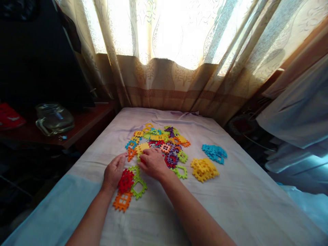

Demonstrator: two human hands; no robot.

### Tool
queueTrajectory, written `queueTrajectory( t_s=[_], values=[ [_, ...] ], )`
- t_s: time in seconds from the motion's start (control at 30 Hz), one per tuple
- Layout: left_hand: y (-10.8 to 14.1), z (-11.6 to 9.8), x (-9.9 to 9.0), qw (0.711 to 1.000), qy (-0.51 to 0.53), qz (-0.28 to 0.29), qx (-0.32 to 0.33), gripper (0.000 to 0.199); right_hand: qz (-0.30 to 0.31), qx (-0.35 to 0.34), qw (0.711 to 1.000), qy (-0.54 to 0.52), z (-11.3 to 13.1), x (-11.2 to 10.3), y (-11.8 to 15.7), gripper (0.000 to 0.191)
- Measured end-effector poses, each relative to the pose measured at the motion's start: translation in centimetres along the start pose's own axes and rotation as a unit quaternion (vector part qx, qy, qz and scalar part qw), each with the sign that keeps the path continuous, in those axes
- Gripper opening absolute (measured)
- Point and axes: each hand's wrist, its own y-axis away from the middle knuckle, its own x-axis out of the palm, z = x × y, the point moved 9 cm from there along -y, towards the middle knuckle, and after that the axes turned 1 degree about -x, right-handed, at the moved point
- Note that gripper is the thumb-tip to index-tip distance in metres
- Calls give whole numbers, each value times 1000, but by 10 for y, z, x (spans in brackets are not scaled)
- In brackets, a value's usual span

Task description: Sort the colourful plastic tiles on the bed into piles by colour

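Our right hand (153, 164) curls narrowly over the near left part of the mixed pile (166, 148), fingers at a red piece; we cannot tell whether it is gripped. Our left hand (114, 171) rests half-curled beside the red stack (125, 181), its contents hidden from us. The sheet (246, 205) shows between the pile and the yellow stack (204, 169), and beyond the blue stack (214, 153) to its right edge. A jar (55, 119) stands near the side table's edge; marks on the red object (10, 116) are too blurred to read.
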Motion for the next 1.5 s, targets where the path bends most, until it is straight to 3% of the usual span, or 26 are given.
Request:
queueTrajectory(
  t_s=[0.1,0.33,0.5,0.7,0.87,1.1,1.2,1.37,1.5],
  values=[
    [0,-3,1,1000,-5,3,6,55,4,-3,1000,-1,3,-3,-1,30],
    [0,-9,1,1000,-16,7,22,55,-3,130,991,26,-36,-13,-29,31],
    [0,-7,1,1000,-14,9,20,55,54,108,991,52,-27,0,-38,37],
    [0,-8,1,1000,-11,7,16,55,1,128,991,44,-22,-7,-32,29],
    [0,-4,0,1000,-18,9,6,52,-60,153,986,29,-48,-41,5,31],
    [-3,3,1,999,-32,9,12,51,-25,322,944,70,-150,-81,117,38],
    [-3,3,1,999,-39,6,16,51,7,384,921,70,-179,-86,151,40],
    [7,0,3,999,-30,26,29,53,72,403,910,64,-189,-81,169,41],
    [39,-5,3,980,-111,129,101,71,35,385,920,67,-191,-82,171,42]
  ],
)
